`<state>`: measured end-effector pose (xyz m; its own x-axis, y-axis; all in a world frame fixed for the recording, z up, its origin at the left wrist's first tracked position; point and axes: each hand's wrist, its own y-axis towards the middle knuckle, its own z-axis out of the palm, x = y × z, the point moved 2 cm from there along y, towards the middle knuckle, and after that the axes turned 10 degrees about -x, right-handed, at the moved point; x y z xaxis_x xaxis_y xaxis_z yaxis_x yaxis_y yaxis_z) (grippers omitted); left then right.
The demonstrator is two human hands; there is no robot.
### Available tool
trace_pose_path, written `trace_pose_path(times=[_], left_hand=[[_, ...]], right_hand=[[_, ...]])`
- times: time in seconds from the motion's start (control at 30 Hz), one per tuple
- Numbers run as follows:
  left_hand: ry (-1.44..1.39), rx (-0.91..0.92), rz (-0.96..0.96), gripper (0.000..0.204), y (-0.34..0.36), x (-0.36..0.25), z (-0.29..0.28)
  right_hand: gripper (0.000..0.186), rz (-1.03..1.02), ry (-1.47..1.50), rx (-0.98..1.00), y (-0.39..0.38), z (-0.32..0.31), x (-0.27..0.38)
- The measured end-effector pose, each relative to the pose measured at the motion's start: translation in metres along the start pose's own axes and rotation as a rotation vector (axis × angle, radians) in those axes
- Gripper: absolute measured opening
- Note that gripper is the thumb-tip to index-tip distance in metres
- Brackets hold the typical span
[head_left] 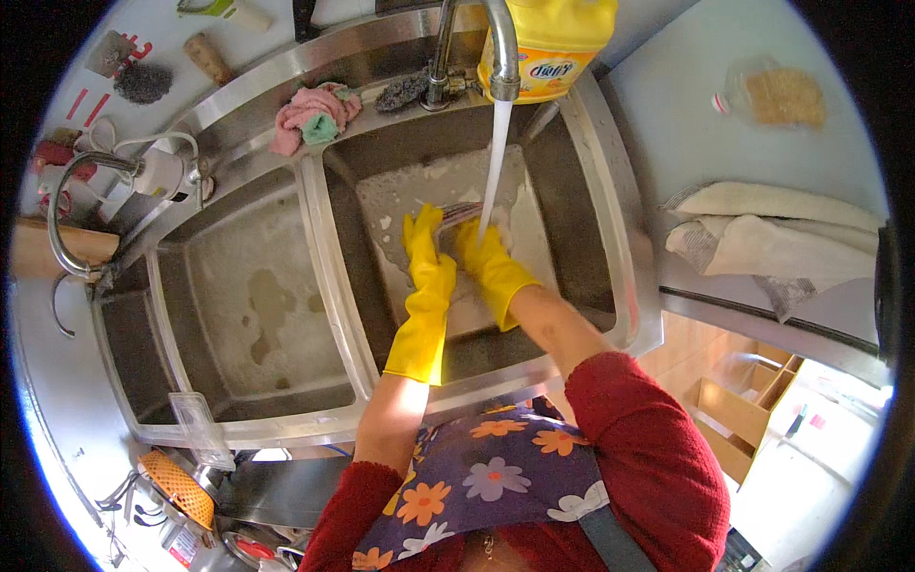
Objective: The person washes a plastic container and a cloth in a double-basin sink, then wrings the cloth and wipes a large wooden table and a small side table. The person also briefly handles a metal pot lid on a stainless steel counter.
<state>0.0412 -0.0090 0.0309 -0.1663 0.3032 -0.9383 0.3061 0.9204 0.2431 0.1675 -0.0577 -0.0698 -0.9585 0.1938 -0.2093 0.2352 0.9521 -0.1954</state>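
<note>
Both of my hands wear long yellow rubber gloves inside the right basin of a steel sink. My left hand has its fingers curled at a slim striped, reddish-grey item, perhaps a bundle of utensils. My right hand grips that same item from the right, under running water from the curved tap; its fingertips are partly hidden by the stream. Shallow sudsy water lies beneath my hands.
Left are further basins and a second tap. Behind sit pink and green cloths, a dark scourer and a yellow jug. Pale cloths and a plastic bottle lie on the right counter.
</note>
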Motion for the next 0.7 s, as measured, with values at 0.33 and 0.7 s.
trace_pose_path(times=[0.33,0.7], left_hand=[[-0.187,-0.018,-0.059,0.053,0.007,0.020,-0.002],[-0.128,-0.057,-0.419,0.063,-0.005,0.054,0.001]], right_hand=[[0.033,0.743,1.561,0.298,0.006,-0.018,0.041],[0.026,1.022,2.185,-0.052,-0.007,-0.092,0.041]])
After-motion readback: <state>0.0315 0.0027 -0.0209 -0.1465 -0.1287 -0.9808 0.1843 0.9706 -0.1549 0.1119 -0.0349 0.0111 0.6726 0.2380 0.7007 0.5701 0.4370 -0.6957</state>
